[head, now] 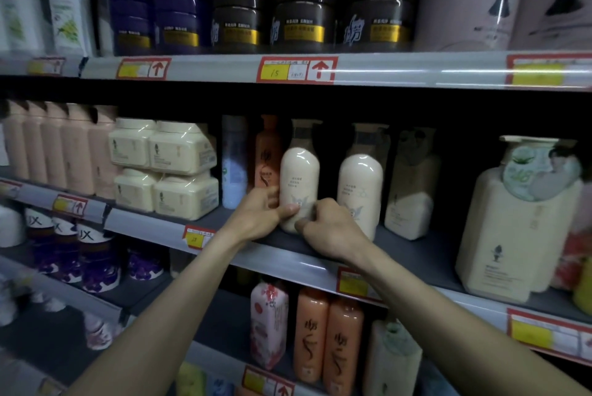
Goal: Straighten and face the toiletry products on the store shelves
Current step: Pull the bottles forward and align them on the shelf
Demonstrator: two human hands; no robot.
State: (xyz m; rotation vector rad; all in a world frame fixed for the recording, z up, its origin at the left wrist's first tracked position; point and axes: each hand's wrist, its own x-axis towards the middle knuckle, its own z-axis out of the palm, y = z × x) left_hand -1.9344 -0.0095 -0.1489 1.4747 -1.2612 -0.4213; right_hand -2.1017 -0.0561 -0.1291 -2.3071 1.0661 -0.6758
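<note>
1. Both hands are in on the middle shelf. The left hand (259,216) and the right hand (330,229) sit close together, almost meeting, and each is clamped on the lower part of one tall, glossy cream plastic bottle with rounded shoulders (299,177).
2. The left thumb lies across the front of the bottle and its fingers wrap round the left flank. The right hand's fingers curl in at the lower right, knuckles toward the camera.
3. The bottle stands upright on the dark grey shelf board (416,254), close to the front edge. A matching cream bottle (360,193) stands just beside it on the right, and a slim orange bottle (267,155) sits behind its left shoulder.
4. The printed text faces outward, so this looks like the fine squaring-up stage of the facing.
5. On handling, the shell looks stiff and the bottle probably carries some weight if full, so it should not crumple under a squeeze. That shiny skin could be slick, though, and the shape is tall and narrow, so a push up high could tip it.
6. The low, two-sided hold looks right: near the base it can be twisted or slid without rocking.
7. The risk is the twin on the right, which stands close enough to be knocked by the right hand's knuckles.
</note>
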